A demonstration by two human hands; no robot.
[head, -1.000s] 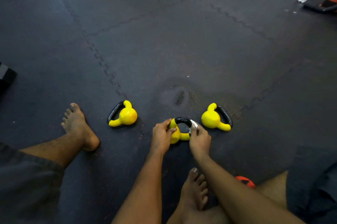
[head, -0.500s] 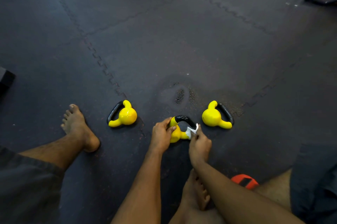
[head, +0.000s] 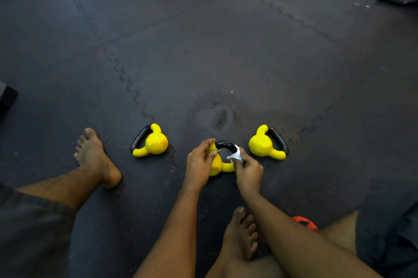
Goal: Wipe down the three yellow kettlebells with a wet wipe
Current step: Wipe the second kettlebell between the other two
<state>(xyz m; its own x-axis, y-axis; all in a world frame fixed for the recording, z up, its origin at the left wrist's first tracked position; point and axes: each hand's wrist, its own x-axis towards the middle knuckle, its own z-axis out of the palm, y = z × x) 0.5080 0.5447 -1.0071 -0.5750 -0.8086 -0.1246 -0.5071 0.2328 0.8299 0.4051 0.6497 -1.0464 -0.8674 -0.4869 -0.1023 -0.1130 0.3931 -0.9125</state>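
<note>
1 wipe [head: 236, 156] in R fingers [head: 246, 162], touching kettlebell [head: 217, 164].

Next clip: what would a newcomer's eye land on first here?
Bright yellow against the dark floor mat, the left kettlebell and the right kettlebell lie on their sides. Between them, the left hand grips the middle kettlebell while the right hand pinches a white wet wipe against its black handle. Just beyond is a worn patch in the mat.

Side kettlebells [head: 152, 142] [head: 263, 144] flanking — bare mat [head: 226, 51] beyond
</note>
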